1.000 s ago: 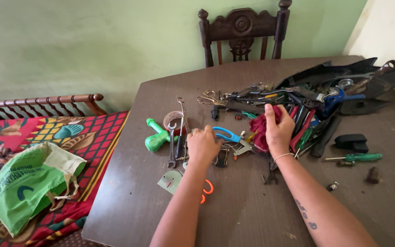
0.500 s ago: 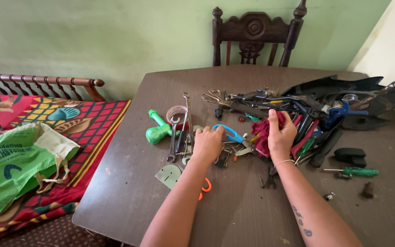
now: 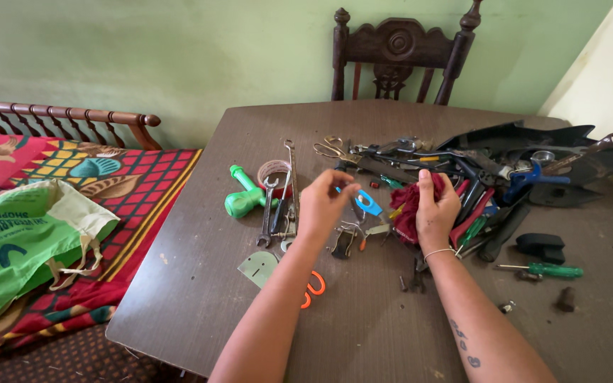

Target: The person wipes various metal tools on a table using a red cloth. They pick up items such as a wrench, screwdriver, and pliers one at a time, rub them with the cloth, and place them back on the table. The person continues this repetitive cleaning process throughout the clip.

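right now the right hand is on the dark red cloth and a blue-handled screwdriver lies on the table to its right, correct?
Not quite: the screwdriver has a green handle, not blue. The head view shows it lying on the table to the right of the right hand, which does rest on the dark red cloth.

Bare table (image 3: pixel 200 284) near left and front; tool heap (image 3: pixel 455 177) crowding the far right.

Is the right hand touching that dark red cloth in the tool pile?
Touching: the head view shows the right hand with its fingers pressed onto the dark red cloth, no gap.
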